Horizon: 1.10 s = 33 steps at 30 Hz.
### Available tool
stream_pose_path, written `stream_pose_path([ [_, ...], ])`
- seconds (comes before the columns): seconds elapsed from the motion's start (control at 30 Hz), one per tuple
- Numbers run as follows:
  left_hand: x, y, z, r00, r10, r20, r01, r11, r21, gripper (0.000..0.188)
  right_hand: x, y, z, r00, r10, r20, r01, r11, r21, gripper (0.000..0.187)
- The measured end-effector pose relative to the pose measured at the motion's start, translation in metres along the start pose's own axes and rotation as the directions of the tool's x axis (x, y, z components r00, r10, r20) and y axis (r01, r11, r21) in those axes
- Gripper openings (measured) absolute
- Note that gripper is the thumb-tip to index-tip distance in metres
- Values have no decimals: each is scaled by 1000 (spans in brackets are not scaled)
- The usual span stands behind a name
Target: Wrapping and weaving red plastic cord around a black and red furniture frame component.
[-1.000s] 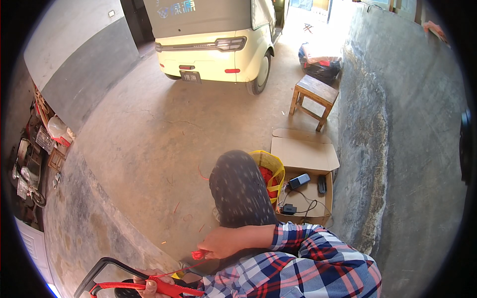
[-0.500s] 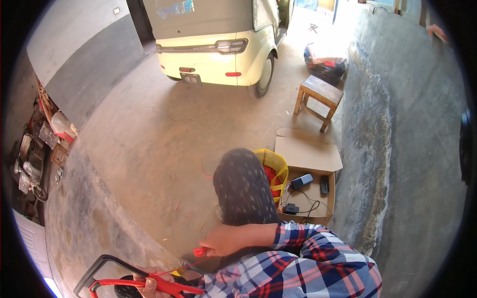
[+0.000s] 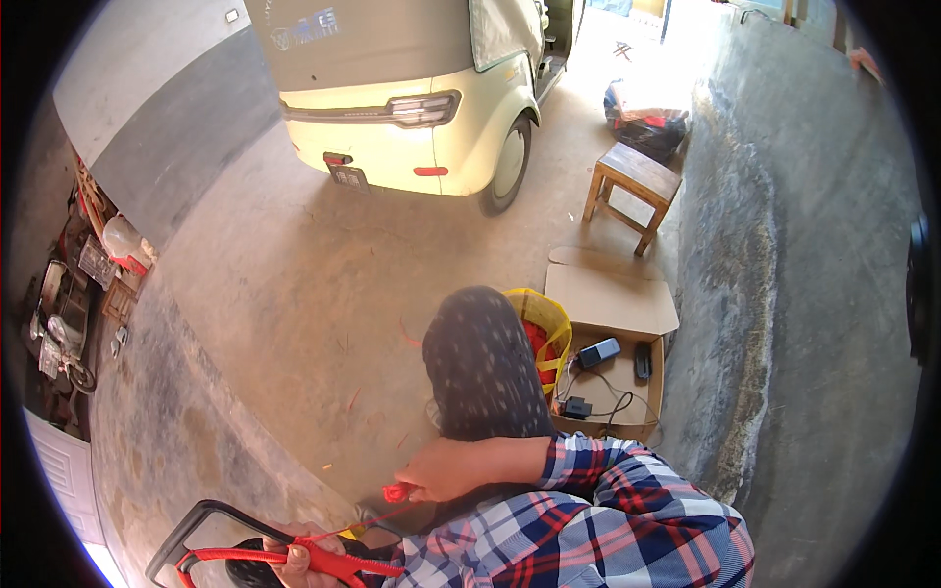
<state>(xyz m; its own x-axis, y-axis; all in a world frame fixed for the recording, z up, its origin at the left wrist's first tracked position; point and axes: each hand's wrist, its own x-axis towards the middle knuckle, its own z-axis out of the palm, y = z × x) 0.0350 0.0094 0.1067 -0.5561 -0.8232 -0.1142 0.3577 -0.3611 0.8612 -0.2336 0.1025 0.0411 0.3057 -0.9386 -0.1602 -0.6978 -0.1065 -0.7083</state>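
In my left hand (image 3: 297, 563), low at the left, is a black looped frame (image 3: 201, 514) with red cord (image 3: 230, 555) wrapped along part of it. What kind of thing the frame belongs to I cannot make out. My right hand (image 3: 439, 470) is closed on a small bundle of red cord (image 3: 396, 492), to the right of the frame and a little higher. A thin red strand stretches between the bundle and the left hand. My knee (image 3: 482, 363), in dark speckled cloth, rises just beyond the right hand.
Right of my knee stand a yellow-rimmed bag (image 3: 559, 318) of red material and an open cardboard box (image 3: 613, 289) with black devices and cables. Beyond are a wooden stool (image 3: 637, 176), a black bag (image 3: 655, 137) and a pale yellow three-wheeler (image 3: 392, 152). A grey wall (image 3: 833, 294) runs along the right.
The yellow vehicle has come backward, nearer to me and further left. My hands stay almost where they were, both still gripping, with the strand between them.
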Motion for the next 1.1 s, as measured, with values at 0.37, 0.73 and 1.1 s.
stream_pose_path([
  [0.37, 6, -9, 6, 980, 195, 38, -196, 980, 28, 28, 0, -1, -1, 1000, 15, 5, -15, 1000, -13, 30],
  [0.73, 8, -9, 16, 964, 250, 88, -254, 966, 42, 27, -2, -1, 0, 1000, 9, -18, -9, 1000, -3, 31],
  [1.1, 6, -11, -3, 976, 207, 63, -207, 978, -2, 37, -1, -3, -3, 999, 32, 18, -32, 999, -18, 31],
])
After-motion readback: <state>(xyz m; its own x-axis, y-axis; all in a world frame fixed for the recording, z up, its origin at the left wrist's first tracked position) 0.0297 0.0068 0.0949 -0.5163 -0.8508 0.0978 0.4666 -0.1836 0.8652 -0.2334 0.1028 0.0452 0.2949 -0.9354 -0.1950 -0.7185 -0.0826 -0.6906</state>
